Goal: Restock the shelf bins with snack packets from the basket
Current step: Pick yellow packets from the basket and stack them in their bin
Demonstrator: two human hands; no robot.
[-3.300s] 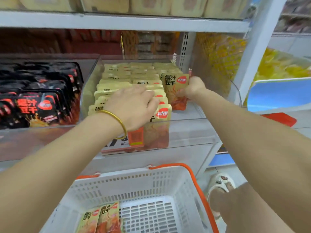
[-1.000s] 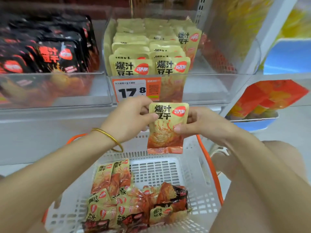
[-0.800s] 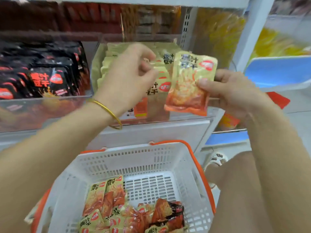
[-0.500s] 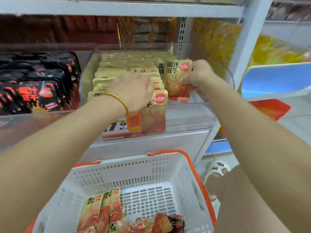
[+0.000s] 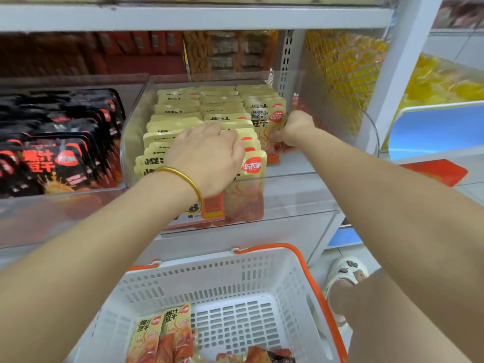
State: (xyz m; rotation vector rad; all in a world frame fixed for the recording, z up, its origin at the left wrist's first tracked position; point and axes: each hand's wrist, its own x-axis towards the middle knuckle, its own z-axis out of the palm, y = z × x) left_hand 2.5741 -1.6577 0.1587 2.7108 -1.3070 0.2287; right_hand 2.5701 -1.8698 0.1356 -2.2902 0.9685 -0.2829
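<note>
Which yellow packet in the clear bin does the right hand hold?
The front packet of the rightmost row; the right hand grips its lower edge.

White shelf [image 5: 301, 229] bears a yellow-packet bin [image 5: 301, 191] beside a black-packet bin [image 5: 52, 213].

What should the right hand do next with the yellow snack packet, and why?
Probably release it and reach into the white plastic basket, where more packets lie: the right hand grips the yellow snack packet standing upright in the right row of the clear plastic bin.
</note>
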